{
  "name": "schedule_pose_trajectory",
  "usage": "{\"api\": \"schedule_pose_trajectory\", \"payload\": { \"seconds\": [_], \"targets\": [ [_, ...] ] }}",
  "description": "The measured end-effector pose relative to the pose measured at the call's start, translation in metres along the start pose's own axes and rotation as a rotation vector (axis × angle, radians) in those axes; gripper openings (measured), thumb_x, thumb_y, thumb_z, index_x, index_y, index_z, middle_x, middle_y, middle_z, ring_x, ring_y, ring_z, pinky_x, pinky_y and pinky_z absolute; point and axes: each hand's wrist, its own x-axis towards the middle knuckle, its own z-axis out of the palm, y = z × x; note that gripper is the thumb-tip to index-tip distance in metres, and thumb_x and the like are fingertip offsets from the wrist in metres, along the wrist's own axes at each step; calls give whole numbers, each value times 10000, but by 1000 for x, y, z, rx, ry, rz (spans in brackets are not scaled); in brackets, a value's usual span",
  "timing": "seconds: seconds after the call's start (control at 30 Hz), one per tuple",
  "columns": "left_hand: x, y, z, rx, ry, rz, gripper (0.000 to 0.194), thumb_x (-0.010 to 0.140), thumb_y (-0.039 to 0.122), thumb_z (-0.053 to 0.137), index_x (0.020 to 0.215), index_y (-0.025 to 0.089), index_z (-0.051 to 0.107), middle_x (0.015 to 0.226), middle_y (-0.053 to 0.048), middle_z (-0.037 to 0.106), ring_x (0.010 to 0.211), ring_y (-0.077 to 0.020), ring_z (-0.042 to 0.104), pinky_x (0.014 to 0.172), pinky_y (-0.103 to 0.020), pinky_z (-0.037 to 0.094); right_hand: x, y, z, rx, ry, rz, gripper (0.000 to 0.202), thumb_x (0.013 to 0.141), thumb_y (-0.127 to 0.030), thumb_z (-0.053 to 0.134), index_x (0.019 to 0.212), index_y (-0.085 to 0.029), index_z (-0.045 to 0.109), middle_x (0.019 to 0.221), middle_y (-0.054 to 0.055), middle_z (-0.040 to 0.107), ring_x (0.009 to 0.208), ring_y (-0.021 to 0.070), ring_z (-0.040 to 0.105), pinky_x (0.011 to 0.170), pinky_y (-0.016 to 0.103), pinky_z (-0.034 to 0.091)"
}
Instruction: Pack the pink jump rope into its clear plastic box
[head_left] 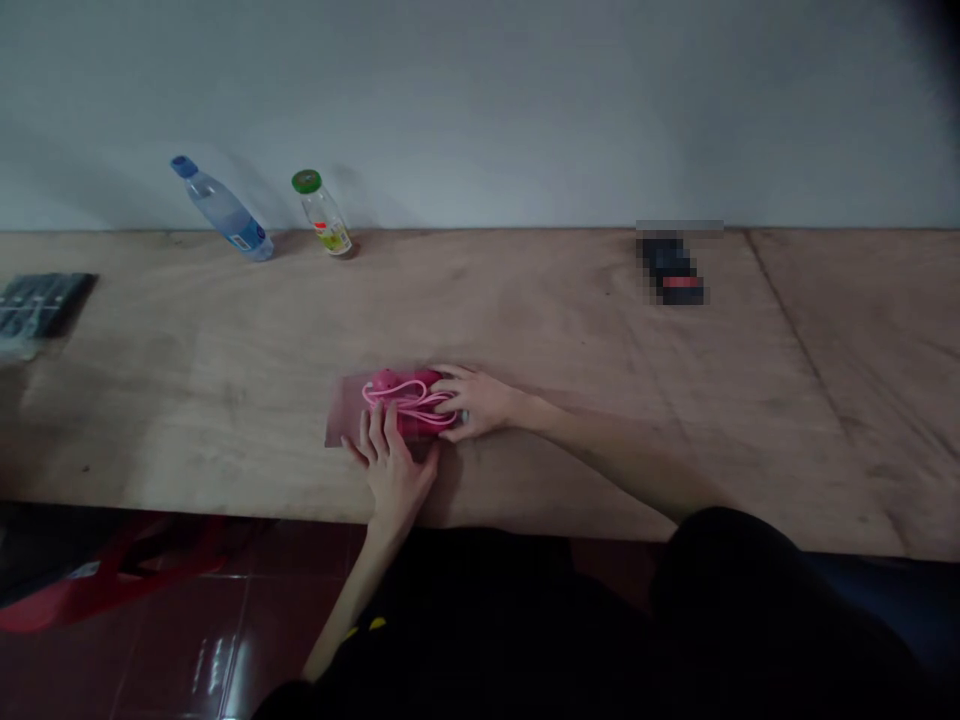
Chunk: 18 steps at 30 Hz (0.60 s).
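Note:
A pink item with a looped pink cord (409,398) lies on the wooden table (525,300), with a thin see-through bag or sheet (346,405) around it or under it; I cannot tell which. My left hand (394,470) rests at its near edge, fingers spread and touching the cord and the bag. Over the right end of the pink item lies my right hand (476,402), its fingers apart and reaching across the cord loops. Part of the item is hidden under the right fingers.
At the back left stand a blue-capped plastic bottle (225,212) and a green-capped glass bottle (324,218). Dark packaged items (45,305) lie at the far left. A blurred dark object (673,268) is at the back right. Below the table's left edge is a red chair (112,580).

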Motion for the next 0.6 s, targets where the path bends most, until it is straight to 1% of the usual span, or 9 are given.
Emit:
{"api": "schedule_pose_trajectory", "payload": {
  "seconds": [0.1,0.17,0.33,0.4,0.47,0.6],
  "targets": [
    [0,1,0,-18,-14,-22,965,885,539,770,1663,138,362,1674,-270,457,1625,-467,326,1328,-763,79,-24,6,-1,12,46,9,346,923,-484,809,1199,-278,839,1403,65,732,1555,318,465,1287,547,406],
    [0,1,0,-35,-24,-31,950,889,541,760,1657,136,374,1673,-274,455,1629,-470,318,1327,-762,79,-44,7,-2,13,88,39,363,920,-471,807,1227,-280,828,1380,73,746,1519,317,510,1293,568,401],
    [10,-5,-3,-51,-58,25,945,878,524,772,1649,150,374,1686,-256,448,1636,-452,319,1340,-741,29,-96,1,0,-3,221,200,286,890,-476,809,1125,-316,840,1264,62,783,1460,339,579,1286,627,417],
    [21,-12,-3,-63,-81,70,958,868,521,783,1646,145,371,1696,-257,435,1642,-448,309,1345,-731,4,-115,-5,2,-32,277,290,273,878,-473,803,1093,-309,846,1227,65,793,1444,349,599,1276,634,436],
    [37,-21,-3,-83,-109,124,952,849,512,798,1633,156,391,1705,-249,427,1651,-443,295,1348,-720,-26,-130,-12,5,-66,334,376,263,865,-466,800,1065,-303,853,1204,70,798,1420,356,621,1260,633,461],
    [82,-42,-2,-108,-185,224,889,808,479,831,1578,229,463,1699,-200,459,1657,-435,287,1322,-725,-140,-148,-29,16,-112,448,495,249,876,-465,779,1043,-299,860,1214,81,795,1373,355,650,1218,618,514]
  ]
}}
